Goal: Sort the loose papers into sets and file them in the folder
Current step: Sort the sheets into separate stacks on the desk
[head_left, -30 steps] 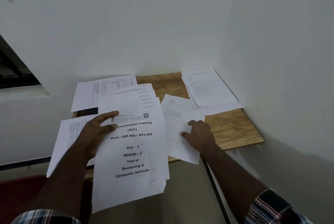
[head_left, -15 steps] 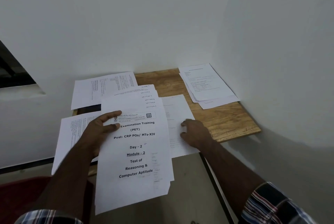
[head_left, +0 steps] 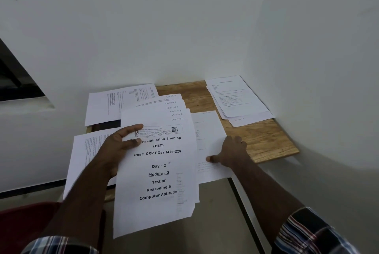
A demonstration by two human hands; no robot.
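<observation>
My left hand [head_left: 117, 149] grips a fanned stack of printed papers [head_left: 158, 171] at its left edge, thumb on the top cover sheet, which reads "Test of Reasoning & Computer Aptitude". The stack hangs over the front of the small wooden table [head_left: 256, 139]. To its right lies a single sheet [head_left: 207, 128], partly tucked under the stack. My right hand [head_left: 231, 153] presses flat on that sheet near its right edge, thumb spread to the left.
A pile of forms [head_left: 235, 98] lies at the back right corner against the wall. One sheet [head_left: 106, 106] lies at the back left, another [head_left: 84, 151] overhangs the left front. Something dark [head_left: 106, 125] shows beneath them. White walls enclose the table behind and right.
My right hand has slid the single sheet leftward, so it now lies partly under the held stack. My left hand keeps the stack in about the same place.
</observation>
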